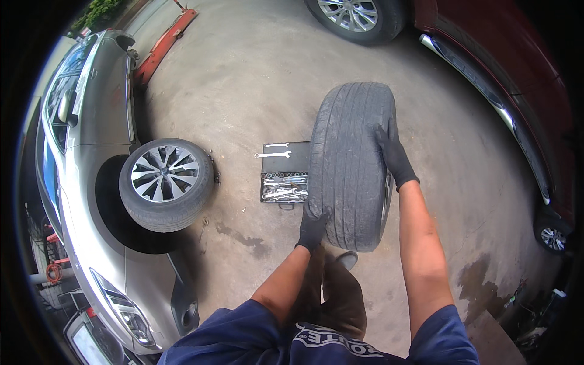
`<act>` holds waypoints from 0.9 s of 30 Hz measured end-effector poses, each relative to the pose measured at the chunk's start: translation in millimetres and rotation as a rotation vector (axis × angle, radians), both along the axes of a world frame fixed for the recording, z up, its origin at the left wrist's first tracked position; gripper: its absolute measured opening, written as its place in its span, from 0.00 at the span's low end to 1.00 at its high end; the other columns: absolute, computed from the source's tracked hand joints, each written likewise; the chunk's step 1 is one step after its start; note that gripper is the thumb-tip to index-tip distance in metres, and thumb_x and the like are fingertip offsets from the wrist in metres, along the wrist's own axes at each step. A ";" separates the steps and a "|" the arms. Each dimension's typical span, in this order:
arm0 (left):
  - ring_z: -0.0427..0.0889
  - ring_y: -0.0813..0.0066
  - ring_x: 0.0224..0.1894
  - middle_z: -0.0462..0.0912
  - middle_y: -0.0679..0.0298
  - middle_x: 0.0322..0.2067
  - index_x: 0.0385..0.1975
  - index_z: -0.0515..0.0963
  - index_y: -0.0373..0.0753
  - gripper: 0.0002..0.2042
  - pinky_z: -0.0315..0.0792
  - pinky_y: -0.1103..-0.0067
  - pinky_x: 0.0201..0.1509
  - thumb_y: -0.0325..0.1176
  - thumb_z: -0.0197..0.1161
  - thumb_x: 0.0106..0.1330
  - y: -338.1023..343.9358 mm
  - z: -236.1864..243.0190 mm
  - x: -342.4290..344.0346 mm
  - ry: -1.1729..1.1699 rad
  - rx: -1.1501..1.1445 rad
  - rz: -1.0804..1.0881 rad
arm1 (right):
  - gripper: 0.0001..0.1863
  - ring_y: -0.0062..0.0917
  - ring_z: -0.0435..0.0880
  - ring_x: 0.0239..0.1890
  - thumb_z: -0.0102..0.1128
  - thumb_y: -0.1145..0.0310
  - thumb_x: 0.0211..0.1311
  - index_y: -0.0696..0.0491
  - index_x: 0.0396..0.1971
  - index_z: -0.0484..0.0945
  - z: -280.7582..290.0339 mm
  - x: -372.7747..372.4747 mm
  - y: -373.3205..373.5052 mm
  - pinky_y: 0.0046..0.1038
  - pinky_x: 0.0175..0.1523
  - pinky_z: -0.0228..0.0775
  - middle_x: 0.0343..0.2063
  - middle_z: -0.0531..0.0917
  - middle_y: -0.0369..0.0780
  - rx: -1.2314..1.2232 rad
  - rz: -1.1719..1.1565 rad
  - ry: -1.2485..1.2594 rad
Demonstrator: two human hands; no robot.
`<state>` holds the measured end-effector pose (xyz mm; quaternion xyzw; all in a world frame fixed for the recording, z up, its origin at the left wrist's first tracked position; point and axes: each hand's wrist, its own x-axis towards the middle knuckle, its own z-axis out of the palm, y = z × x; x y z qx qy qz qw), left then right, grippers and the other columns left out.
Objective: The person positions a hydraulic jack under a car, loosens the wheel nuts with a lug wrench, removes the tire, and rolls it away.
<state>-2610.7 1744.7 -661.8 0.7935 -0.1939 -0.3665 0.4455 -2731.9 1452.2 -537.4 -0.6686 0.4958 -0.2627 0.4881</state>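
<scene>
A worn car wheel (350, 161) stands upright in front of me, its tread facing me and a sliver of rim at its right edge. My left hand (313, 229), in a dark glove, grips its lower left edge. Higher up on the right side, my gloved right hand (394, 157) presses its fingers over the tread edge. Just left of the wheel lies an open tool case (285, 204) with sockets and wrenches; the wheel hides part of it. Two loose wrenches rest on its lid, among them a larger combination wrench (274, 155).
A silver car (100, 201) stands on the left, with a second wheel (167, 176) at its front wheel arch. Beyond it is a red jack or lift arm (167, 45). On the right stands a dark red vehicle (517, 55). Dark stains (477, 283) mark the concrete floor.
</scene>
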 end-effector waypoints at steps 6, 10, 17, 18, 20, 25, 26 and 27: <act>0.78 0.47 0.63 0.77 0.41 0.61 0.74 0.58 0.35 0.38 0.71 0.64 0.66 0.52 0.62 0.71 -130.8 42.2 129.7 0.151 0.112 0.048 | 0.44 0.38 0.65 0.74 0.70 0.60 0.67 0.63 0.74 0.57 -44.0 -36.7 81.9 0.37 0.75 0.57 0.71 0.65 0.52 0.255 0.120 -0.061; 0.82 0.43 0.56 0.79 0.34 0.54 0.77 0.56 0.47 0.30 0.74 0.60 0.60 0.43 0.49 0.76 -228.2 38.6 227.7 -0.360 0.312 -0.518 | 0.56 0.51 0.66 0.71 0.80 0.55 0.52 0.61 0.74 0.56 -66.2 -23.5 82.2 0.46 0.74 0.57 0.71 0.64 0.56 -0.060 0.085 0.322; 0.72 0.57 0.66 0.71 0.48 0.65 0.74 0.59 0.39 0.42 0.69 0.65 0.65 0.70 0.44 0.74 -300.6 38.9 305.9 0.831 -0.292 0.376 | 0.49 0.48 0.71 0.68 0.75 0.49 0.53 0.58 0.71 0.65 -10.8 160.8 -141.1 0.45 0.70 0.63 0.64 0.73 0.53 -0.217 0.008 0.378; 0.68 0.56 0.70 0.66 0.44 0.68 0.75 0.58 0.40 0.43 0.66 0.62 0.70 0.71 0.45 0.72 -297.6 37.7 288.2 0.842 -0.258 0.385 | 0.48 0.47 0.72 0.68 0.73 0.47 0.54 0.58 0.70 0.66 6.0 201.3 -172.1 0.45 0.70 0.63 0.63 0.74 0.53 -0.186 -0.010 0.385; 0.73 0.55 0.66 0.67 0.45 0.67 0.77 0.54 0.45 0.36 0.71 0.64 0.65 0.52 0.57 0.75 -295.5 32.2 232.0 0.538 -0.022 0.110 | 0.48 0.46 0.72 0.68 0.67 0.40 0.58 0.58 0.71 0.66 34.8 285.5 -240.4 0.43 0.70 0.64 0.64 0.74 0.54 -0.101 0.038 0.533; 0.56 0.49 0.77 0.56 0.38 0.73 0.77 0.45 0.29 0.55 0.55 0.65 0.78 0.56 0.72 0.62 -377.1 15.0 192.2 0.323 -0.023 -0.009 | 0.41 0.48 0.71 0.70 0.53 0.40 0.72 0.60 0.71 0.65 38.0 417.3 -386.1 0.39 0.71 0.63 0.67 0.71 0.56 -0.188 0.318 0.270; 0.59 0.49 0.76 0.59 0.37 0.72 0.77 0.45 0.28 0.56 0.57 0.65 0.77 0.57 0.72 0.61 -404.3 16.2 216.5 0.245 0.004 -0.034 | 0.39 0.47 0.70 0.70 0.50 0.43 0.74 0.60 0.71 0.65 28.3 412.0 -404.9 0.37 0.72 0.62 0.67 0.71 0.55 -0.151 0.315 0.150; 0.63 0.48 0.75 0.62 0.36 0.71 0.76 0.45 0.27 0.57 0.58 0.66 0.77 0.58 0.72 0.60 -431.2 21.9 242.2 0.037 0.100 -0.053 | 0.36 0.45 0.70 0.71 0.48 0.46 0.77 0.60 0.71 0.65 17.7 390.5 -416.1 0.36 0.73 0.61 0.68 0.71 0.55 -0.158 0.351 0.008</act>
